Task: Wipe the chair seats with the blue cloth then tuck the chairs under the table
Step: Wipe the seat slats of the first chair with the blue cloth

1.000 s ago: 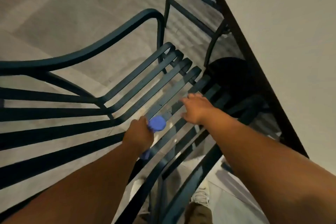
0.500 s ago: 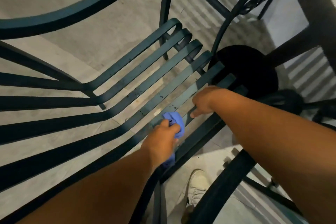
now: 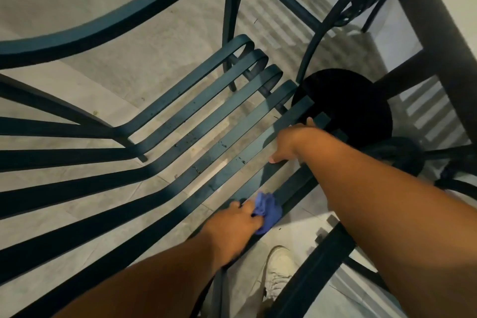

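Below, slatted chair seat [image 3: 219,116] over seemingly grey tiled floor [image 3: 154,41].

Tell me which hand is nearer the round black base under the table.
Right. The right hand rests on the seat slats right beside the round black base; the left hand, gripping the blue cloth, is farther back.

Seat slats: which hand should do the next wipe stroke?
Left. The left hand already grips the cloth against the slats, so it can likely just stroke on. The right hand is bare, braced on a slat.
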{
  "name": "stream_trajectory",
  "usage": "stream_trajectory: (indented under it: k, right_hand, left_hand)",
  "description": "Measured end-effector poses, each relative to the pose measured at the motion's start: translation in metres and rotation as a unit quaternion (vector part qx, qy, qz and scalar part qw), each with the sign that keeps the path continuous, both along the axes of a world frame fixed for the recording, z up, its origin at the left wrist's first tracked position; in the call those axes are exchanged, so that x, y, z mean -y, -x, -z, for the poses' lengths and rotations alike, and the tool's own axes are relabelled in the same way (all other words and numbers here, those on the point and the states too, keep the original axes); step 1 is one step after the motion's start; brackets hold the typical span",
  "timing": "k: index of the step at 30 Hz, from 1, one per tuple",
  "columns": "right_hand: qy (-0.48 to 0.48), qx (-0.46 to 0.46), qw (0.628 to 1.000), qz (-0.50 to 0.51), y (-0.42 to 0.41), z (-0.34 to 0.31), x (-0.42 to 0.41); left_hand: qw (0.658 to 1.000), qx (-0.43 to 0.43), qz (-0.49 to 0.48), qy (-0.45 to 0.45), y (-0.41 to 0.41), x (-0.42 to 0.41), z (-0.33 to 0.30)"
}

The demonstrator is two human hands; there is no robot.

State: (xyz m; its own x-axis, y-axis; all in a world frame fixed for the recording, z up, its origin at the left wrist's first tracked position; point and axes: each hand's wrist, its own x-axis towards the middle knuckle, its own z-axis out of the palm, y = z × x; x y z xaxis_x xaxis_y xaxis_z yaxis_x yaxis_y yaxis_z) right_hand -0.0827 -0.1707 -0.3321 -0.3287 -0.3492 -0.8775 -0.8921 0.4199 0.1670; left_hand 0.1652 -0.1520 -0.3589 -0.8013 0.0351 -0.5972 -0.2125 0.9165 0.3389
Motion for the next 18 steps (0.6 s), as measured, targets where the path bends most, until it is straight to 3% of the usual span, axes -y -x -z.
stream_trajectory:
  k: [6, 9, 11, 14, 16, 18]
  right_hand:
    - [0.039, 0.011, 0.999, -0.021, 0.003, 0.0, -0.002]
    - [0.054, 0.007, 0.998, -0.045, 0.004, -0.001, -0.005]
    - [0.04, 0.003, 0.998, -0.045, 0.004, -0.001, -0.005]
    - [0.022, 0.012, 0.999, -0.033, 0.002, -0.005, -0.002]
    - [0.018, 0.013, 0.999, -0.03, 0.001, -0.008, -0.002]
    - [0.017, 0.013, 0.999, -0.03, -0.003, -0.007, -0.002]
  left_hand:
    - [0.984, -0.119, -0.134, 0.005, 0.101, -0.027, -0.001]
    - [0.962, -0.119, -0.241, -0.04, 0.113, -0.031, -0.003]
    - [0.976, -0.109, -0.186, -0.013, 0.092, -0.025, 0.001]
    - [0.996, 0.01, -0.092, -0.006, 0.041, -0.011, 0.001]
    - [0.992, 0.075, -0.1, -0.019, 0.0, -0.002, 0.001]
    - [0.99, 0.069, -0.127, 0.009, -0.031, 0.007, 0.0]
